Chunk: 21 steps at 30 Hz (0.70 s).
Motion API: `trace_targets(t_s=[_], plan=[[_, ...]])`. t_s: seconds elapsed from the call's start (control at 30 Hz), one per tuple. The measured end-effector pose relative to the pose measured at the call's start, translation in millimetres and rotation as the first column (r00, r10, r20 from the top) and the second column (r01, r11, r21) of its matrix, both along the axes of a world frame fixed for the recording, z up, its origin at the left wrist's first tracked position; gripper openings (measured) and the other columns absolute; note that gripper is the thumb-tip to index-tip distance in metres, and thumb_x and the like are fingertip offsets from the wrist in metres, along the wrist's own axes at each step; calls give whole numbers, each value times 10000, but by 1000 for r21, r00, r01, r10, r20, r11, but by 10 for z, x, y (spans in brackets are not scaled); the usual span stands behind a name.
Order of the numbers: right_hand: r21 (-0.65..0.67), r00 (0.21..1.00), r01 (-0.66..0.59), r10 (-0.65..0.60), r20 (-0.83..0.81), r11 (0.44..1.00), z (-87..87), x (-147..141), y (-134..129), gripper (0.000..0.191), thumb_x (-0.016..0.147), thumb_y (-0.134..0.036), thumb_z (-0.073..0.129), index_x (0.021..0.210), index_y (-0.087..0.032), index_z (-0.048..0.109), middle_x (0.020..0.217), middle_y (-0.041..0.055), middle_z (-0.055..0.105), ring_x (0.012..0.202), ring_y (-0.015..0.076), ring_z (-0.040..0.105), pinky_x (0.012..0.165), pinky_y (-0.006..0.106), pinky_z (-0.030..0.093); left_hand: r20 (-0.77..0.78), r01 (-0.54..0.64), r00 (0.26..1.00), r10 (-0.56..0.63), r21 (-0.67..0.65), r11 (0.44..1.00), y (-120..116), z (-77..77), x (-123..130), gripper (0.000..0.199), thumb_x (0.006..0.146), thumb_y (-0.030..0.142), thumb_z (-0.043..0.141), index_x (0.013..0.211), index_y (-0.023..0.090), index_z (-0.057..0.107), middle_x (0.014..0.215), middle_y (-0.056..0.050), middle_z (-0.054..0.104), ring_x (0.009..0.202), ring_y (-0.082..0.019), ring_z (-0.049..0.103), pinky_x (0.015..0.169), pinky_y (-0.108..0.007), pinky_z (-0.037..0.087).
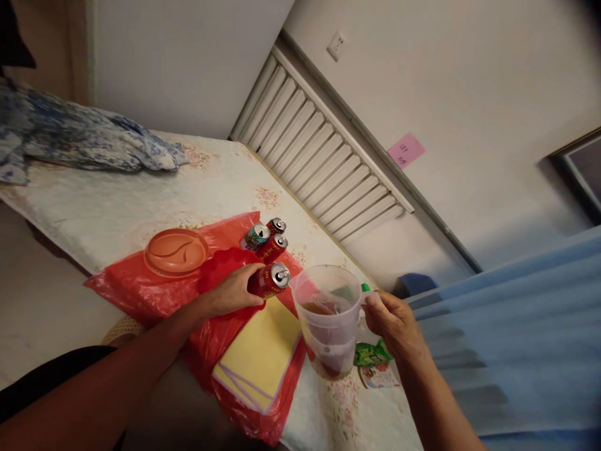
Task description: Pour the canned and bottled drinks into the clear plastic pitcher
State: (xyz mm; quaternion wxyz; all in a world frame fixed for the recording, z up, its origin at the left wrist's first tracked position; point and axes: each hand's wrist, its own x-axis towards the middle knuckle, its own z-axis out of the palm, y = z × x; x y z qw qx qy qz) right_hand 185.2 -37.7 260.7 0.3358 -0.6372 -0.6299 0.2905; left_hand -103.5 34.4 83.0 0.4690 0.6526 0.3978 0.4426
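My left hand (237,289) is wrapped round a red drink can (267,283), its opened top tilted toward the jug. In my right hand (393,319) is the handle of a clear plastic jug (328,341), raised above the table. Some brown liquid shows inside it. The can's top is close to the jug's rim; I cannot tell whether they touch. Behind the held can stand two more red cans (275,248) and a green can (256,236). A red scalloped dish (220,266) lies partly under my left hand.
A red plastic bag (136,291) is spread on the flowered tablecloth (225,178), carrying an orange lid (176,252) and folded yellow cloths (258,351). A green packet (370,354) lies behind the jug. White railings (323,150) line the wall; a blue curtain (526,338) hangs right.
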Motion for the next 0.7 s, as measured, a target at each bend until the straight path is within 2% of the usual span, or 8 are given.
trace_targets(t_s=[0.2,0.5,0.7], plan=[[5,997,-26,26,69,1000,47,-40,83,513,755,-656,659,588,-209,469,469,-74,337,432,70,241,410,221,190,12,-14,1000,14,-6,1000,-8,20,2,617,604,240,701,1203,209,559,1169,-66,675,1067,-269,630,908,-348,489],[6,987,-55,53,154,998,146,-139,178,497,760,-639,657,584,-199,510,478,-59,380,431,74,284,403,210,208,-14,-50,999,51,12,999,12,3,-5,605,604,222,702,1192,198,556,1170,-73,668,1052,-271,633,901,-345,489],[47,972,-94,82,218,994,181,-191,249,485,770,-618,655,565,-198,526,478,-38,449,429,85,345,404,215,263,-7,-67,998,67,14,998,20,-17,-11,564,611,237,696,1159,199,568,1137,-69,674,1030,-275,638,877,-347,498]])
